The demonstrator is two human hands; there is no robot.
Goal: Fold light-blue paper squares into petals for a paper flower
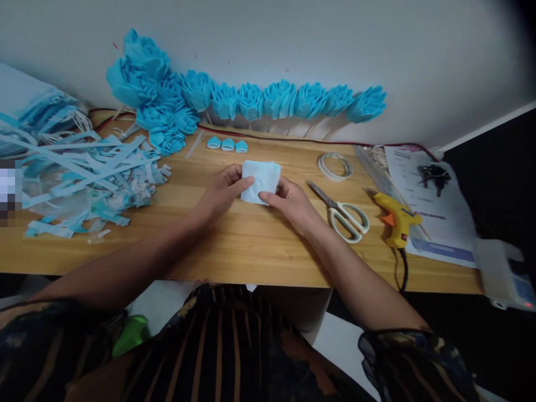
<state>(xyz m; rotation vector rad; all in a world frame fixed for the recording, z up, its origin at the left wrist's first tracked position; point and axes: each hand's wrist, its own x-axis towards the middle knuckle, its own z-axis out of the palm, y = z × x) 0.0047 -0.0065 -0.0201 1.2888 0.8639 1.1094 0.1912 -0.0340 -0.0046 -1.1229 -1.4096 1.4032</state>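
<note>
A light-blue square of thin fabric [260,181] is held up over the middle of the wooden table. My left hand [228,187] pinches its left edge, thumb on the near face. On the other side, my right hand [288,201] grips the lower right edge, also with the thumb in front; the fingers behind are partly hidden. Just beyond the square, three small folded blue petals [227,144] lie in a row. White-handled scissors [341,212] rest to the right of my right hand, blades pointing away from me.
Blue fabric flowers [280,99] line the wall, with a cluster [157,92] at left. Fabric scraps [96,178] heap below a stack of face masks [37,111]. On the right are a tape roll [335,166], a yellow glue gun [396,219], papers [452,223] and keys [434,176].
</note>
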